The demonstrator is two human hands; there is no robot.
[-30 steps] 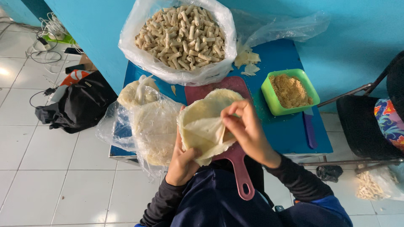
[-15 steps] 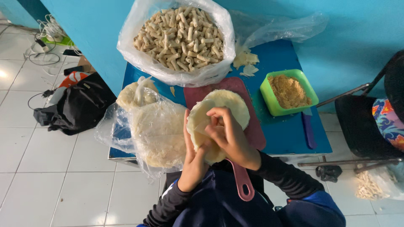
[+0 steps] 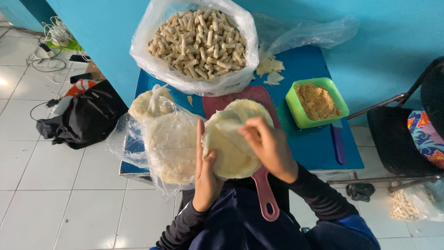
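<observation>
A stack of thin, round, pale wrappers [image 3: 231, 155] rests in my left hand [image 3: 205, 173], held at its left edge above a dark red cutting board [image 3: 222, 99]. With thumb and fingers, my right hand [image 3: 266, 147] pinches the top sheet [image 3: 230, 121], whose upper edge is lifted and folded back. A clear bag with more pale wrappers [image 3: 169, 141] lies just left of my hands.
A big clear bag of rolled pastry sticks [image 3: 199, 39] stands at the back of the blue table [image 3: 319, 143]. To the right are a green tub of brown crumbly filling [image 3: 317, 101] and a purple knife [image 3: 339, 143]. A black bag [image 3: 81, 118] lies on the tiled floor, left; a chair [image 3: 407, 134] stands right.
My hands and the wrapper stack shifted slightly down and left over the board. My right hand has moved across the top sheet and now pinches its peeled-up edge.
</observation>
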